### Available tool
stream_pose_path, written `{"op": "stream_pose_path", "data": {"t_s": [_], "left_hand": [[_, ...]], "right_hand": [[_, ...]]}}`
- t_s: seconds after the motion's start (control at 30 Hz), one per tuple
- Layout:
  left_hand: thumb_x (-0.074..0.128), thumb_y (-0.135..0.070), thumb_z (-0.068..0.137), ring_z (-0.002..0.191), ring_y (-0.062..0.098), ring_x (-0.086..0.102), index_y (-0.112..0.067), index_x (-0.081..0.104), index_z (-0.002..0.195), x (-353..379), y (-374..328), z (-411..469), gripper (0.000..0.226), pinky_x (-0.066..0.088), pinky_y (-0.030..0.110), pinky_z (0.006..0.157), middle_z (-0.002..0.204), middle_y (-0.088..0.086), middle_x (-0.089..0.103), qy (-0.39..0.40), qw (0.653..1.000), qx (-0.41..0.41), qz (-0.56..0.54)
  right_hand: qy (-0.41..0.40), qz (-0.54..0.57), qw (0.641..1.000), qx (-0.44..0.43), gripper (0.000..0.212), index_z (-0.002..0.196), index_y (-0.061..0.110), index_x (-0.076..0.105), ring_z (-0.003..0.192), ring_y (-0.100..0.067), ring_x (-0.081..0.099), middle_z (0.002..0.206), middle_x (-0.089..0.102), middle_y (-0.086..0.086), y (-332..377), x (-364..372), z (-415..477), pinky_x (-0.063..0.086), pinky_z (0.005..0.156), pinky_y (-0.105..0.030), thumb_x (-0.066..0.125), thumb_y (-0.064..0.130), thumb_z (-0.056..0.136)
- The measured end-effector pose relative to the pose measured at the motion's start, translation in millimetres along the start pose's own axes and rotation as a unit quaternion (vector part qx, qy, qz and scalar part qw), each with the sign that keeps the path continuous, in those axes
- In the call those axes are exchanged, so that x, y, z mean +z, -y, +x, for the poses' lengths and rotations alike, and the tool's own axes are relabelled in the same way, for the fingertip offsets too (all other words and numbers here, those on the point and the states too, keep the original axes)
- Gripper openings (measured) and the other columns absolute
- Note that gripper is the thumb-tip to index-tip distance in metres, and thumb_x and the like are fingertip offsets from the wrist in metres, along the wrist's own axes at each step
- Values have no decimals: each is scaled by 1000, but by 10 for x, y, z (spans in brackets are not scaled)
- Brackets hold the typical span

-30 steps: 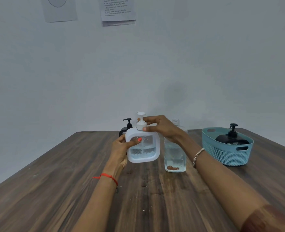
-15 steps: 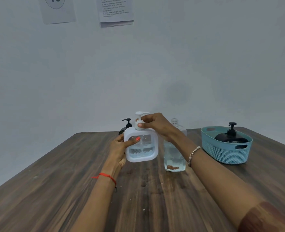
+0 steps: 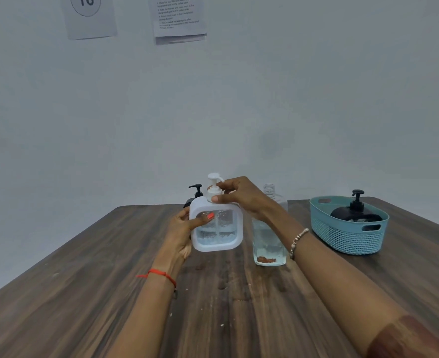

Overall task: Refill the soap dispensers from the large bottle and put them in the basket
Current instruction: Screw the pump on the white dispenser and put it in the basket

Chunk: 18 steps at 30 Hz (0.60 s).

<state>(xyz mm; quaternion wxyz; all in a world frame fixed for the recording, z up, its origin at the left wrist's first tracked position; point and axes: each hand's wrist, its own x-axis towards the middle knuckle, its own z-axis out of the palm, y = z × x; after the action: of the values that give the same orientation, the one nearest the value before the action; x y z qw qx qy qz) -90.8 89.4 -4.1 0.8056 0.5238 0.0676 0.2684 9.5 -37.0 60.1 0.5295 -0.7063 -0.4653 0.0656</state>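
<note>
A square white soap dispenser (image 3: 217, 232), partly filled with clear liquid, is held above the wooden table (image 3: 84, 293). My left hand (image 3: 185, 228) grips its left side, thumb across the front. My right hand (image 3: 241, 196) pinches the white pump collar (image 3: 213, 188) at its neck. The large clear bottle (image 3: 268, 244) stands uncapped just right of it, about half full, partly hidden by my right wrist. A black dispenser (image 3: 196, 193) stands behind the white one. Another black dispenser (image 3: 355, 211) sits in the teal basket (image 3: 347, 237) at the right.
A plain wall rises behind the table's far edge, with two paper sheets (image 3: 177, 16) pinned high up. Small white specks lie on the wood near the front centre.
The white dispenser has risen slightly between my hands. My right hand's fingers have shifted around the pump collar, and the pump head has turned.
</note>
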Motion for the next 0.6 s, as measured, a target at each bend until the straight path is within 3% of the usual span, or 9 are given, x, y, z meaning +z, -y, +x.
{"op": "stream_pose_path", "data": {"t_s": [0.13,0.27,0.4,0.6], "left_hand": [[68,13,69,68,27,69,-5,64,92,32,-15,-14,29,60,42,58,84,13,69,-19,1000,18,9],[72,12,65,76,32,66,-5,63,92,80,8,0,33,59,46,67,91,16,68,-52,998,35,26],[73,12,64,73,30,66,-7,64,87,105,60,10,31,60,41,60,87,15,68,-63,997,47,22],[75,12,61,71,30,65,-3,64,92,134,116,16,36,57,32,50,92,19,66,-79,995,53,28]], "right_hand": [[-67,-1,998,-9,21,87,18,73,54,4,58,65,65,16,-15,102,-12,43,59,-16,81,19,68],[-169,-16,985,2,27,88,9,73,61,0,60,71,66,9,-1,255,-57,46,55,-15,82,20,66],[-240,-22,970,12,24,82,-3,71,88,-33,65,83,72,-16,18,410,-83,53,80,-46,79,16,68],[-291,-51,955,16,20,78,-1,69,100,-30,50,82,67,-11,8,523,-90,42,87,-43,74,18,73]]}}
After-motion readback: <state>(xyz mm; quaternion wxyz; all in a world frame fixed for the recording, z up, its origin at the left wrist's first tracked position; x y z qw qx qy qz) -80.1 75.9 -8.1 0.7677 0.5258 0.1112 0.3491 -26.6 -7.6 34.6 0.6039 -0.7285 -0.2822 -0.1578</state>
